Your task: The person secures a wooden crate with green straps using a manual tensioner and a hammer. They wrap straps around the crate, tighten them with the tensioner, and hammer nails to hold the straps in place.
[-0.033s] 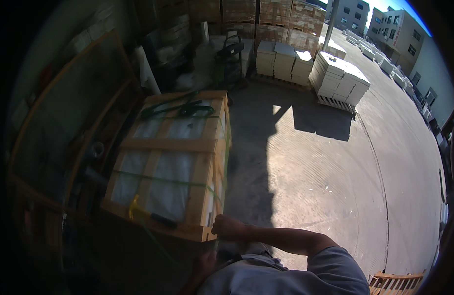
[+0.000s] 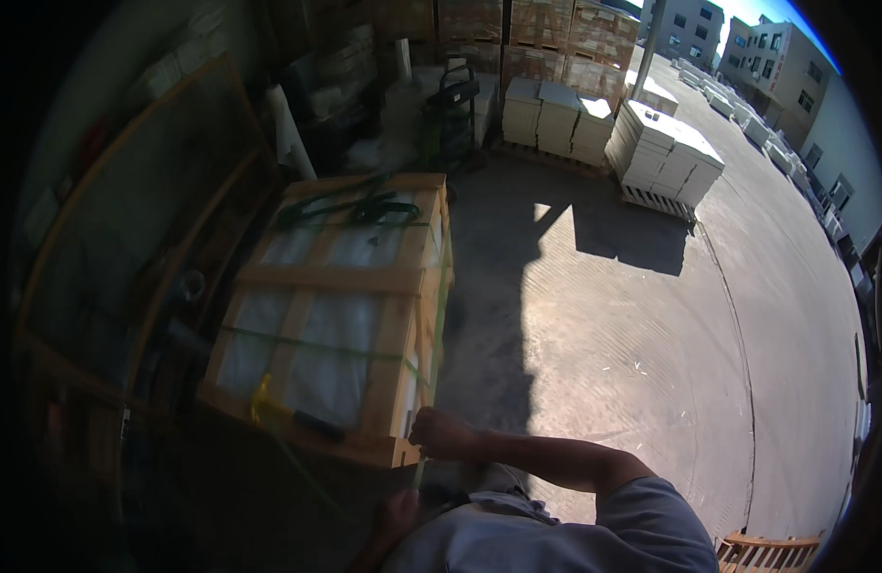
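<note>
A wooden crate (image 2: 340, 279) with pale plastic-wrapped contents stands in front of me, its near right corner in sunlight. A thin green strap (image 2: 441, 296) runs down its right side and across the top. My right hand (image 2: 446, 435) is closed on this strap at the crate's near right corner. My left hand (image 2: 398, 511) is lower, in shadow close to my body, next to the strap's lower run; its grip is not clear. A yellow and black tool (image 2: 286, 413) lies on the crate's near edge. More green strapping (image 2: 364, 205) lies at the far end.
A large wooden frame (image 2: 126, 239) leans in shadow at the left. Stacks of white slabs on pallets (image 2: 665, 158) stand across the sunlit concrete yard, with a hand truck (image 2: 455, 105) and stacked crates behind. A wooden pallet (image 2: 765, 554) lies at the lower right.
</note>
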